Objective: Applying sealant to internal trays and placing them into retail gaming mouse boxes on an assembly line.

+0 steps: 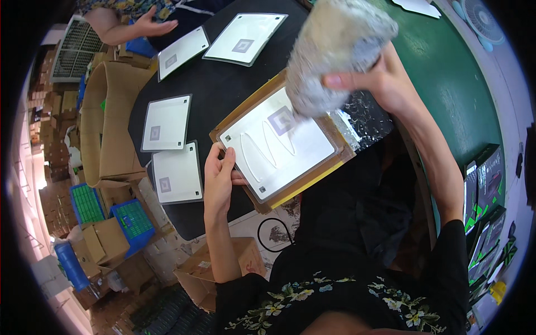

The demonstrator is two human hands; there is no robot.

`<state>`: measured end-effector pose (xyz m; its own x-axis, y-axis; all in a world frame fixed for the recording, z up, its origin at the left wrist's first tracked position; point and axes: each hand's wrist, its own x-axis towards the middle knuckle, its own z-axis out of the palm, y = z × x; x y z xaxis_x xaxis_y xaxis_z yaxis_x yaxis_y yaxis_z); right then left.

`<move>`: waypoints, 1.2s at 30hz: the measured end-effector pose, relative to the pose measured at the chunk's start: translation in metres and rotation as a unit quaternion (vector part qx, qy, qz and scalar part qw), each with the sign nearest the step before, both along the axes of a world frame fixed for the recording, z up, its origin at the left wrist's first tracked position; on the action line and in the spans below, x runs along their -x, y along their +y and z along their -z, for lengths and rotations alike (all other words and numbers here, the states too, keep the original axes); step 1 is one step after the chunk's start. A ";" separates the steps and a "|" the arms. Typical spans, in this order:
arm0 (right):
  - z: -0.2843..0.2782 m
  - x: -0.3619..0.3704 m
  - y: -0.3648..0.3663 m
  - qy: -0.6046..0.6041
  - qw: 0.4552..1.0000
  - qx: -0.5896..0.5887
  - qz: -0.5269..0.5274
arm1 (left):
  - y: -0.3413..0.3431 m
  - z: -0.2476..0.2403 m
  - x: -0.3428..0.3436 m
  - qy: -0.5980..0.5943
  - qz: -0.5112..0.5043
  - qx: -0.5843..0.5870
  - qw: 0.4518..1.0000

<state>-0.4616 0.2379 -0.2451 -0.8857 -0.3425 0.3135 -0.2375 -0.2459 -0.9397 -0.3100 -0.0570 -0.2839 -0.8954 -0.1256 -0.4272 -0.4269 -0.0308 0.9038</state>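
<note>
My right hand (385, 81) grips a bulky whitish bundle (340, 50) that looks wrapped in clear plastic; its narrower lower end is just above a white panel (301, 153), slightly blurred. A thin looping white bead (254, 153) runs over the panel's face, beside a grey-violet square mark (282, 120). That panel has rounded corners with small dark squares, and lies on a brown cardboard tray (326, 173). At its left edge my left hand (219, 176) holds the panel, thumb on top and fingers partly hidden below.
Several similar white panels (167, 124) lie on the black table (223, 95) to the left and far side. Another person's hand (153, 25) reaches in at the far left. A large cardboard box (109, 125) stands left; a green surface (441, 72) with dark boxes (486, 184) is right.
</note>
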 end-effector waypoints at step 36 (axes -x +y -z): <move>0.091 0.255 0.239 0.120 0.476 -0.840 0.232 | 0.071 -0.002 -0.026 0.220 -0.060 -0.143 0.963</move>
